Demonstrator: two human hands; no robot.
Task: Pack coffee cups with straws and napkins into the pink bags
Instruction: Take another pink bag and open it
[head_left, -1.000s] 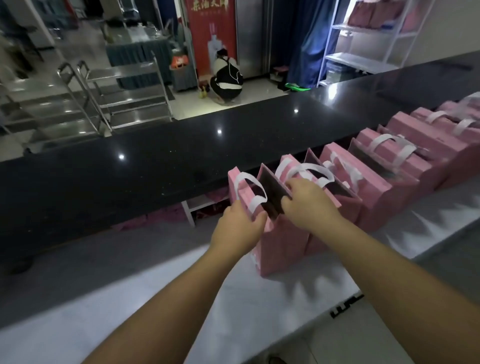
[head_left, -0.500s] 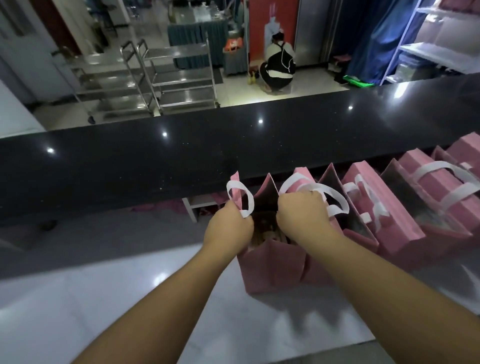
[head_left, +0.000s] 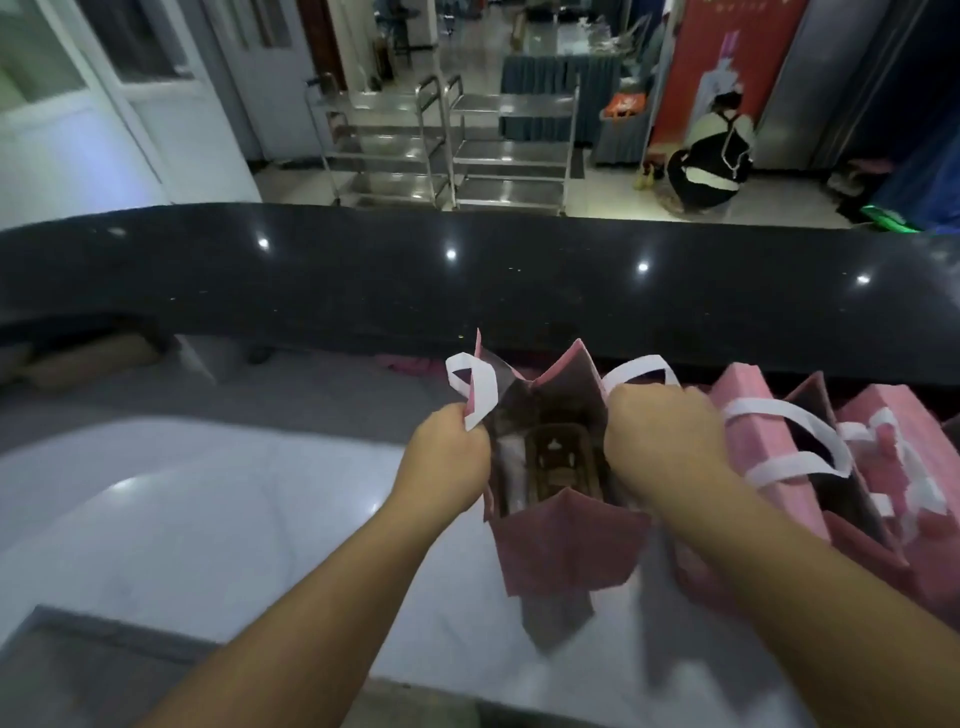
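White worktop (head_left: 218, 525) at far left, pale and glossy, under both forearms. Above it, black counter (head_left: 519, 291) across the whole width, with small light spots on its surface.

Then left hand (head_left: 449, 457), fingers curled tight on the left rim of the pink bag (head_left: 569, 551), just beside its white left handle (head_left: 475, 387) (whether handle strip is inside the grip or only next to it, cannot tell). Bag upright on the worktop, mouth wide open, near and far side folds pointing up. Inside, a dark brown object (head_left: 558, 465), flat top with small cut-outs, low in the bag; beside it at left, something pale, too blurred to name.

Next, right hand (head_left: 657, 441), fingers closed on the right rim of the same bag, white right handle (head_left: 641, 374) looping up behind the knuckles.

Further right, more pink bags (head_left: 753, 431) in a row, touching each other, white handles on them, one handle loop lying across an open mouth.

Beyond the counter, steel carts (head_left: 452, 150) on a bright floor, and at right a crouching person (head_left: 711, 161) before a red banner (head_left: 727, 47).
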